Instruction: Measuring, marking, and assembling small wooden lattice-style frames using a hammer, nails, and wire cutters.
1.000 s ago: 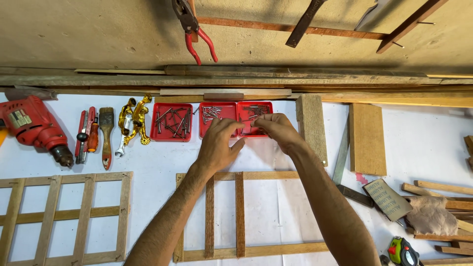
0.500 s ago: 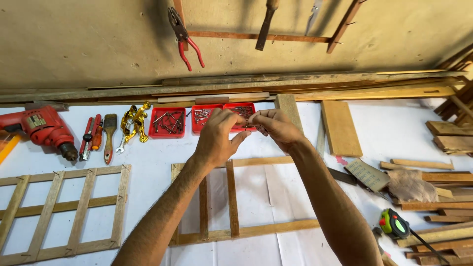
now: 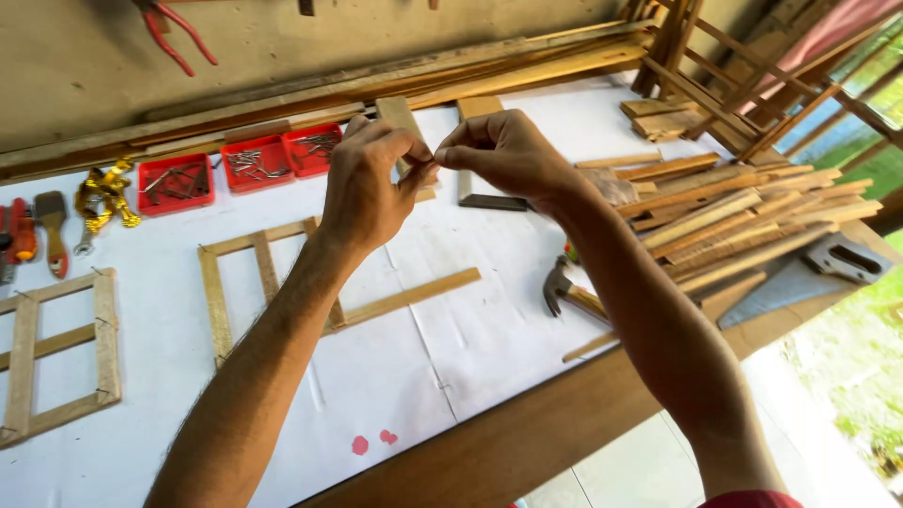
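My left hand [image 3: 369, 179] and my right hand [image 3: 508, 155] are raised together above the white-covered bench, fingertips pinched against each other on something very small, probably a nail [image 3: 434, 166]; it is too small to be sure. Below them lies a partly built wooden slat frame [image 3: 273, 282] with a loose slat [image 3: 414, 296] angled off its right side. Three red trays [image 3: 246, 165] holding nails and screws sit behind my left hand.
A hammer [image 3: 564, 292] lies under my right forearm. A heap of wood slats [image 3: 734, 212] fills the right of the bench. A finished slat frame [image 3: 56, 348] lies at the left, near a brush [image 3: 52, 230] and yellow clamps [image 3: 105, 193]. Red pliers [image 3: 174, 33] hang on the wall.
Both hands have lifted away from the red trays and come together, fingertips pinched. The view has swung right, bringing the slat heap and hammer into sight; the red drill has left the view.
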